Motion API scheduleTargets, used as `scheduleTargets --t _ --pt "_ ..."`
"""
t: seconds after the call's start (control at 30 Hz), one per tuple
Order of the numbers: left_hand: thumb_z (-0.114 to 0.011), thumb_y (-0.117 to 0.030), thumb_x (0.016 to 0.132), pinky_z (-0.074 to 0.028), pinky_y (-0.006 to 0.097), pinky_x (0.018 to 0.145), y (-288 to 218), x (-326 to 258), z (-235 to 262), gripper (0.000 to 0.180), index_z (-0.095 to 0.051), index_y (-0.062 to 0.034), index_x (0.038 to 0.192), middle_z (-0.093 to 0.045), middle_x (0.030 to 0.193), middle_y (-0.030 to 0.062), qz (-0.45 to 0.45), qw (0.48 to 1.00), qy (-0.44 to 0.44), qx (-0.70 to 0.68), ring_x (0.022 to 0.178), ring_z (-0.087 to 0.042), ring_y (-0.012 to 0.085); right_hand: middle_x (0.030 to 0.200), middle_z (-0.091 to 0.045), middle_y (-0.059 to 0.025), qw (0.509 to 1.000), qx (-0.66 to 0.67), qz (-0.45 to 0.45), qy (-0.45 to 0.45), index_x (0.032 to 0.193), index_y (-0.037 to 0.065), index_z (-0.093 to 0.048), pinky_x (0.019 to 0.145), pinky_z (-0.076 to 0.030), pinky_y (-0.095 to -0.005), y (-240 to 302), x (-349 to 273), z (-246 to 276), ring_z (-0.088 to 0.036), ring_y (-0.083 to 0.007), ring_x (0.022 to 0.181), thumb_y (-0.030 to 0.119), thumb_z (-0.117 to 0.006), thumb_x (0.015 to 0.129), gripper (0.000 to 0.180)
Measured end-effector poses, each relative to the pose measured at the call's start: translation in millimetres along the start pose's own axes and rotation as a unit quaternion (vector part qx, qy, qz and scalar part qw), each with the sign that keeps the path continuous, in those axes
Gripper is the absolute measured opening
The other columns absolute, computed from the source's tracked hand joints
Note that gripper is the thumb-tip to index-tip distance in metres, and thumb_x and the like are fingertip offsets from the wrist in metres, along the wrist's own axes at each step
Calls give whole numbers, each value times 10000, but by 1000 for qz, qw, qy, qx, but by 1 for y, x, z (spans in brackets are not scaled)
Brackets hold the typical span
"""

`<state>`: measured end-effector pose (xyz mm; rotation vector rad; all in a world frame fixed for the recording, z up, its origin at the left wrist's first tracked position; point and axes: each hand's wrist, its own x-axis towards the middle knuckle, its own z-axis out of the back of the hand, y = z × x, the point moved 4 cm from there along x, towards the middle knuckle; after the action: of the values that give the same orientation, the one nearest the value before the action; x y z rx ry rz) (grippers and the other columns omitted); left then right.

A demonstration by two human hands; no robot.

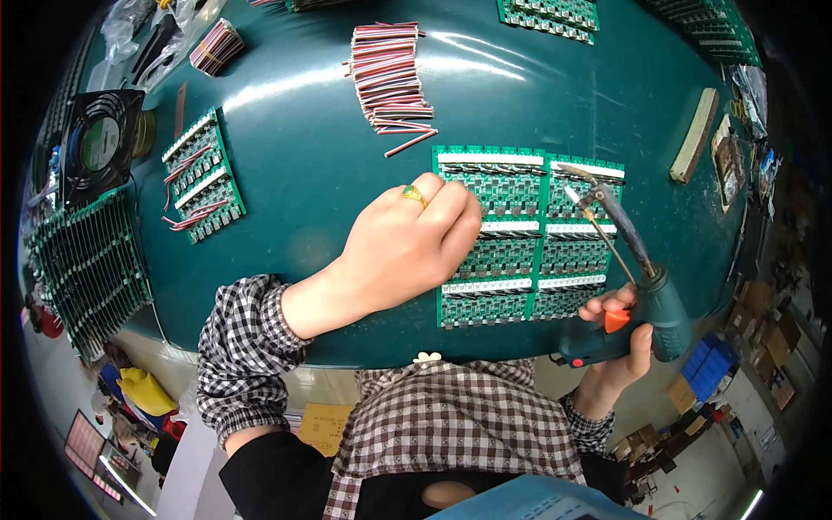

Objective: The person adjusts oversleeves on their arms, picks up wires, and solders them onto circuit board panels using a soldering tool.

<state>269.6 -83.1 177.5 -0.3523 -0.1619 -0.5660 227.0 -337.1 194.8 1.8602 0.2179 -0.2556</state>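
My right hand is wrapped round a dark green soldering gun with an orange trigger. The gun's metal tip and the thin tube beside it reach over the upper right part of a green circuit board panel, which has white connector rows and small dark components. My left hand is closed, its fingertips turned down at the panel's left edge. A gold ring with a green stone sits on one finger. Whatever these fingers pinch is hidden beneath the hand.
Beyond the panel lies a stack of short red, white and black wires; a bundled lot is farther left. Boards with wires attached lie left, near a black fan and a rack of boards. A wooden block lies right.
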Motion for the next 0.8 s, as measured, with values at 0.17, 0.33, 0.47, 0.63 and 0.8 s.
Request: scheduleTargets --t 0.17,0.33,0.47,0.63,0.8 --pt "-601 -70 634 -428 244 535 2 -2 -2 290 -609 -9 917 -521 829 45 -17 1000 -16 -3 697 -536 160 925 -540 -148 1000 -2 -11 2 1111 -71 -421 753 -551 -378 -3 -3 2 -587 -281 886 333 -527 864 486" --pt "-605 -69 641 -419 239 519 3 1 2 283 -612 -15 918 -517 821 39 -32 995 -96 -25 704 -535 146 942 -554 -176 1000 9 -7 -15 1109 -100 -440 720 -566 -385 -5 -5 3 -607 -306 868 294 -558 841 490" --pt "-610 -71 640 -418 236 515 3 5 -2 284 -612 -18 919 -521 818 35 -31 999 -11 -12 705 -537 141 954 -580 -198 1000 15 1 -18 1096 -120 -469 701 -575 -395 -4 -5 0 -629 -324 842 251 -592 815 481" --pt "-614 -70 645 -414 235 509 3 5 -3 278 -612 -15 918 -521 811 31 -35 999 -4 -2 704 -537 134 896 -562 -154 998 -64 -21 -10 1099 -91 -447 690 -565 -350 -3 -8 -2 -609 -272 829 337 -557 841 512" --pt "-624 -61 647 -413 231 509 4 2 -4 266 -622 -17 909 -528 819 33 -42 998 -38 -7 700 -549 133 888 -609 -195 998 -44 -11 -39 1065 -117 -501 652 -579 -386 -1 -9 -7 -646 -308 777 246 -618 799 466"
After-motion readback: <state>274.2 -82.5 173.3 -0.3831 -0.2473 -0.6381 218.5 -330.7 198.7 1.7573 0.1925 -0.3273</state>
